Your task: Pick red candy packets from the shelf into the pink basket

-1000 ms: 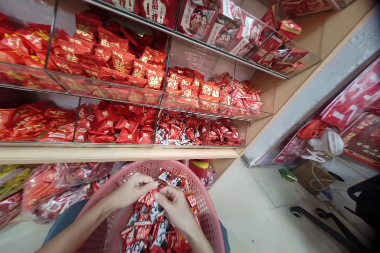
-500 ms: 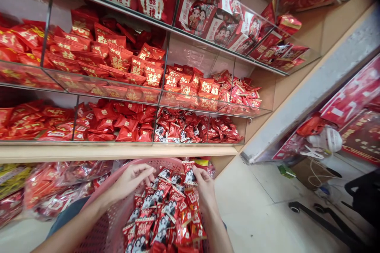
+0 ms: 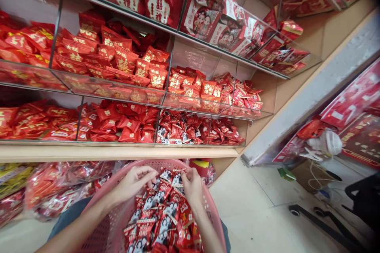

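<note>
A pink plastic basket [image 3: 97,215] stands between my knees. Lined up in it are rows of small red candy packets [image 3: 162,221] printed with black-and-white figures. My right hand [image 3: 193,189] pinches the top edge of one candy packet [image 3: 177,178] at the far end of the rows. My left hand [image 3: 138,182] is over the far left of the packets, its fingers curled together. What those fingertips hold, if anything, is hidden.
Ahead rises a glass-fronted shelf [image 3: 190,151] with bins of red candy packets [image 3: 127,122]. Filled plastic bags [image 3: 49,189] lie beneath it on the left. On the right are a white fan [image 3: 326,142] and a black chair base [image 3: 323,221] on the tiled floor.
My right hand has lowered a raised candy packet from the right to the far end of the rows, moving left. My left hand has hardly moved. The view shifted slightly.
</note>
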{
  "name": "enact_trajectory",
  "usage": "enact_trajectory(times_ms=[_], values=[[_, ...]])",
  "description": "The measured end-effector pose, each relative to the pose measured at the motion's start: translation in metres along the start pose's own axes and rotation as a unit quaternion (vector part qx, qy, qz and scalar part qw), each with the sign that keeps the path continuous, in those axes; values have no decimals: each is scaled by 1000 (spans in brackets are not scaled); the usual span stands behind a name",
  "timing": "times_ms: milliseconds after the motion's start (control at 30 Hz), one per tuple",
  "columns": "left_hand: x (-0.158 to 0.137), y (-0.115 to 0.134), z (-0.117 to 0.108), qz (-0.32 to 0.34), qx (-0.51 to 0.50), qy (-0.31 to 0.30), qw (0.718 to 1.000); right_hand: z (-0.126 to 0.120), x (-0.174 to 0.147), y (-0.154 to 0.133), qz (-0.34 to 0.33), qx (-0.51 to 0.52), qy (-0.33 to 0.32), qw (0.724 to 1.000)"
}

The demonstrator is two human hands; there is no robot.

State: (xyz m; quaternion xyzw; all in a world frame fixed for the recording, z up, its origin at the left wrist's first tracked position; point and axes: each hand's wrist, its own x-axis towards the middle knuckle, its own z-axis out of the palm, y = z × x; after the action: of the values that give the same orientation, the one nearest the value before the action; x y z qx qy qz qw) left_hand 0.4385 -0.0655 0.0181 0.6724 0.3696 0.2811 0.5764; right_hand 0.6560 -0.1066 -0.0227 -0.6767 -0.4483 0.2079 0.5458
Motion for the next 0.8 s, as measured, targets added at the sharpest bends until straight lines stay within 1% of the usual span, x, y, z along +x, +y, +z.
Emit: enact_trajectory(times_ms=[133,200,300,433,500,567,633,700,800], values=[[0,-2,0,13,-1,0,1000,-5,-4,-10,-14,-130,9,991],[0,-2,-1,16,-4,0,1000,-10,-3,-19,-23,-150,14,988],[1,-1,0,17,-5,0,1000,-19,8,-38,-54,-146,20,988],[0,2,1,26,0,4,1000,-29,39,-66,-110,-179,20,978],[-1,3,1,33,6,7,999,-31,59,-78,-151,-208,20,966],[-2,4,0,35,13,11,999,-30,80,-86,-179,-259,20,949],[-3,4,0,36,14,17,999,-27,99,-91,-175,-326,19,929],[-3,5,0,34,13,18,999,-22,114,-93,-157,-372,19,915],[-3,4,0,27,15,15,999,-13,130,-92,-135,-388,21,911]])
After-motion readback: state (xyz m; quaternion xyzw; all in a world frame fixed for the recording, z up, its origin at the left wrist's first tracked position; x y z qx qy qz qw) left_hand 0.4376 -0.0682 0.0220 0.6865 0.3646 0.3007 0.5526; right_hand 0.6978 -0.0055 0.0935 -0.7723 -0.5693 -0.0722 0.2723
